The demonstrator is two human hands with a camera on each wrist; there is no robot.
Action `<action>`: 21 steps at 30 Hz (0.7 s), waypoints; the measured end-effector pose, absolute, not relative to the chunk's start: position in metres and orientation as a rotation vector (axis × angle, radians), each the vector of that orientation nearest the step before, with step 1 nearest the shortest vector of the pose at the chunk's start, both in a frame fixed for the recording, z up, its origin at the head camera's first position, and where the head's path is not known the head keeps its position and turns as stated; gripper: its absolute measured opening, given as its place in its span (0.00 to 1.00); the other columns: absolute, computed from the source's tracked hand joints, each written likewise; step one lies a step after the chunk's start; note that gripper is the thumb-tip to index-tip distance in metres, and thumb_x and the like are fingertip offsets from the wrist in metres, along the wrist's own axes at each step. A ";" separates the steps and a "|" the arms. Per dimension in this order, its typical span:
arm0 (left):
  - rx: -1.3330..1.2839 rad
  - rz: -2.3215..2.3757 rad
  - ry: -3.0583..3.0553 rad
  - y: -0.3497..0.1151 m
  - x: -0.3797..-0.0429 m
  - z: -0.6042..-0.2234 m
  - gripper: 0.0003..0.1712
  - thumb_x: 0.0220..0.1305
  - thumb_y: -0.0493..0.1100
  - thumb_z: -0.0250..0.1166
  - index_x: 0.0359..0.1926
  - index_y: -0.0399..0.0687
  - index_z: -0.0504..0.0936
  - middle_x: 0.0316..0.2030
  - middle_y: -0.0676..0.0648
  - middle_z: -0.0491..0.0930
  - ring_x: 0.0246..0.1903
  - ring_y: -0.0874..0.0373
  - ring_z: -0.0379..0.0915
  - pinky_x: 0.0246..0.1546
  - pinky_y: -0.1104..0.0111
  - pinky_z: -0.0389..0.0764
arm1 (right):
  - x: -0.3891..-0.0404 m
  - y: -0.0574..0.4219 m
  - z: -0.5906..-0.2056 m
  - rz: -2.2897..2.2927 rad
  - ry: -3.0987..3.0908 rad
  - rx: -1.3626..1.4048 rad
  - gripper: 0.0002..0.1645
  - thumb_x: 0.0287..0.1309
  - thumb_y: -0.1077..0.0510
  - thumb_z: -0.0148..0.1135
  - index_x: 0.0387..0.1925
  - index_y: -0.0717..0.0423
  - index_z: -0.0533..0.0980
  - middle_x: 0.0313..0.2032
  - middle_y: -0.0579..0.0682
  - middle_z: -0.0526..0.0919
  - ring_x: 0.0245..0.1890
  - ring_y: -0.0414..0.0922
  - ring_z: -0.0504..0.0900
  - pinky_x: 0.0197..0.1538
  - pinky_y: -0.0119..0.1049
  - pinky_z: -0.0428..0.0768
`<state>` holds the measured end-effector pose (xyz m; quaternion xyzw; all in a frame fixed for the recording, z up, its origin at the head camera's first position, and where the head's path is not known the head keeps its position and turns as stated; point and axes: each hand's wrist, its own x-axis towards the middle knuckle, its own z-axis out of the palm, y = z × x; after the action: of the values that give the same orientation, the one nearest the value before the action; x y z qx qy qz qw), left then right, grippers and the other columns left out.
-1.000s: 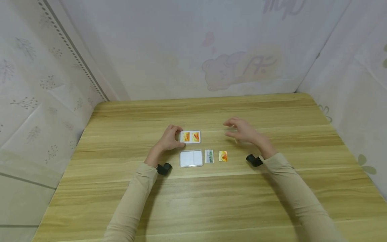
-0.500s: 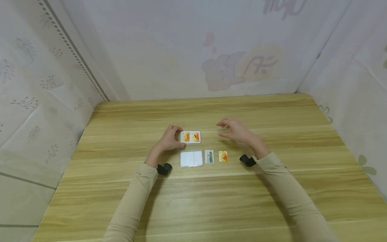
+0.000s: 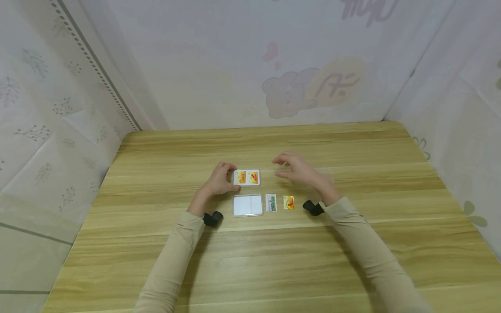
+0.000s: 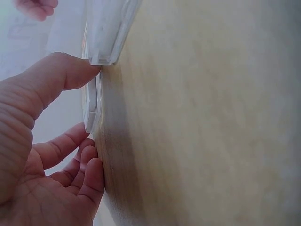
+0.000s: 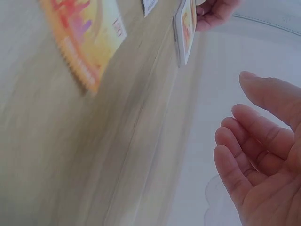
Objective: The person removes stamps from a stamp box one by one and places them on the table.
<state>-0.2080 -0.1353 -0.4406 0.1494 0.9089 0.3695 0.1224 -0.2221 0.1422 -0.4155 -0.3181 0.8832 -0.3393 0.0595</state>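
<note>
My left hand (image 3: 220,179) holds a flat clear plastic case (image 3: 246,184) by its left end, thumb at the near edge and forefinger at the far edge. Two orange-and-yellow stamps (image 3: 253,177) lie side by side in this case on a white backing. In the left wrist view, thumb and forefinger touch the rim of the case (image 4: 92,106). A second clear case (image 3: 248,205) with a white backing and no stamp lies just nearer. My right hand (image 3: 297,169) hovers right of the stamped case, thumb and fingers apart, holding nothing.
A green-and-grey stamp (image 3: 271,203) lies right of the nearer case. Farther right is a yellow-and-red stamp (image 3: 288,202), close to the black wrist-camera mount (image 3: 312,208). Everything rests on a wood-grain table (image 3: 250,269), with a patterned curtain (image 3: 219,65) behind it.
My right hand has moved left over the table, toward the case with the two stamps. The left hand, both cases and the loose stamps look unmoved.
</note>
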 end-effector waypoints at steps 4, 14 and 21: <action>0.439 1.076 2.656 -0.136 -0.208 -0.441 0.35 0.47 0.36 0.73 0.55 0.29 0.69 0.51 0.36 0.65 0.52 0.44 0.62 0.57 0.56 0.65 | -0.222 0.136 -0.414 -1.039 2.673 -0.977 0.21 0.54 0.63 0.65 0.50 0.69 0.75 0.48 0.61 0.78 0.47 0.54 0.76 0.52 0.46 0.74; 0.407 1.071 2.648 -0.135 -0.207 -0.440 0.35 0.48 0.36 0.72 0.56 0.29 0.68 0.53 0.36 0.64 0.53 0.44 0.61 0.58 0.56 0.65 | -0.222 0.122 -0.415 -1.061 2.662 -1.028 0.20 0.54 0.64 0.65 0.49 0.70 0.74 0.47 0.61 0.78 0.47 0.55 0.76 0.52 0.45 0.75; 0.407 1.070 2.648 -0.135 -0.207 -0.440 0.35 0.48 0.37 0.72 0.56 0.29 0.68 0.53 0.36 0.64 0.53 0.44 0.61 0.58 0.55 0.65 | -0.223 0.114 -0.417 -1.066 2.633 -1.023 0.21 0.55 0.64 0.64 0.50 0.69 0.74 0.48 0.62 0.78 0.48 0.54 0.76 0.53 0.45 0.74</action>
<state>-0.2075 -0.1348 -0.4398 0.1399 0.9104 0.3679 0.1278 -0.2233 0.1136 -0.4173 -0.3383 0.8705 -0.3523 0.0612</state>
